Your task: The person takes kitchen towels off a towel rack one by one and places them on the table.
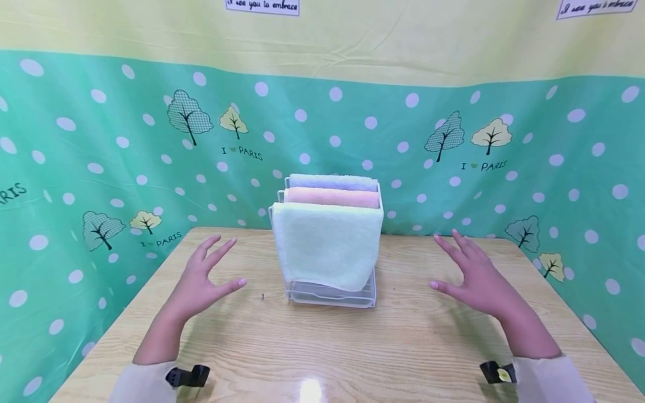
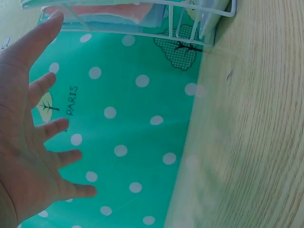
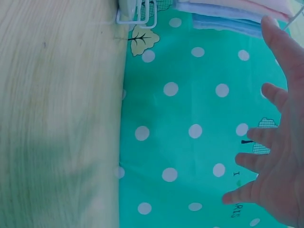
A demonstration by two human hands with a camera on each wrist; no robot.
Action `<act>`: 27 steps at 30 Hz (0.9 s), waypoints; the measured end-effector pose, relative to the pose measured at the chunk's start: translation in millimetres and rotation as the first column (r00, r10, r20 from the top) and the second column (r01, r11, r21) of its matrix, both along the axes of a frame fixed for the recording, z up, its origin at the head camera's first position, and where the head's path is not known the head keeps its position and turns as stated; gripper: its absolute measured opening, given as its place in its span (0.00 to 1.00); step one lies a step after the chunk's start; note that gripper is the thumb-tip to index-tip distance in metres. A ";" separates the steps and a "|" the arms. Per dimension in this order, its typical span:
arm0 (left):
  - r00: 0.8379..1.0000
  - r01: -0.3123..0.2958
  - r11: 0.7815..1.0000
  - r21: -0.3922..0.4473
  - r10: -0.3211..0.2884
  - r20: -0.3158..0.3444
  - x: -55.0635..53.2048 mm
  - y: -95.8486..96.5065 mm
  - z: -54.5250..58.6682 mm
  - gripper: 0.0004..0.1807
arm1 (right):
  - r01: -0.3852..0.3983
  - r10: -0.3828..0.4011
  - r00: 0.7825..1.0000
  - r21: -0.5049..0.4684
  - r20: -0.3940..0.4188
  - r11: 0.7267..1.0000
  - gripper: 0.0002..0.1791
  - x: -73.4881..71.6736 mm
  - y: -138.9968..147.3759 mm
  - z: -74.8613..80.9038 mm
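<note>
A white wire rack [image 1: 332, 302] stands at the middle of the wooden table, with three towels draped over its bars. In front hangs a pale green towel [image 1: 327, 243], behind it a pink towel [image 1: 332, 197], and at the back a light blue towel [image 1: 332, 182]. My left hand [image 1: 201, 285] is raised left of the rack, fingers spread, apart from it and holding nothing. On the other side my right hand [image 1: 476, 280] mirrors it, fingers spread and palm facing inward. Both wrist views show an edge of the rack [image 2: 204, 9] and folded towels [image 3: 228, 16] beyond the thumbs.
The wooden table [image 1: 322, 347] reaches back to a green dotted curtain [image 1: 337, 123] printed with trees. A small dark speck [image 1: 262, 296] lies on the tabletop left of the rack. Each sleeve cuff carries a black strap mount [image 1: 188, 376].
</note>
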State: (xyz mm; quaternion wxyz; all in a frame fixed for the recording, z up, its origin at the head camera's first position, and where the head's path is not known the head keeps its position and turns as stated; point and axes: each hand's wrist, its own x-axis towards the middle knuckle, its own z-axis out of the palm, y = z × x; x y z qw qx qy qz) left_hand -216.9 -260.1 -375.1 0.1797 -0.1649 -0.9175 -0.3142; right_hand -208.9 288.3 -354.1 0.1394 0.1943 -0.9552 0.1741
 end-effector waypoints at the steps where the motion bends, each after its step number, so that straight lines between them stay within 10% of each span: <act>1: 1.000 0.007 1.000 0.009 -0.007 0.003 -0.1 0.6 0.8 0.46 | 0.000 0.000 1.000 0.000 0.002 1.000 0.52 0.0 -0.2 0.8; 27: 0.995 0.102 0.988 0.113 -0.102 -0.010 -7.0 10.0 20.5 0.44 | -0.100 0.097 0.992 -0.034 -0.082 0.994 0.53 1.8 -11.0 33.3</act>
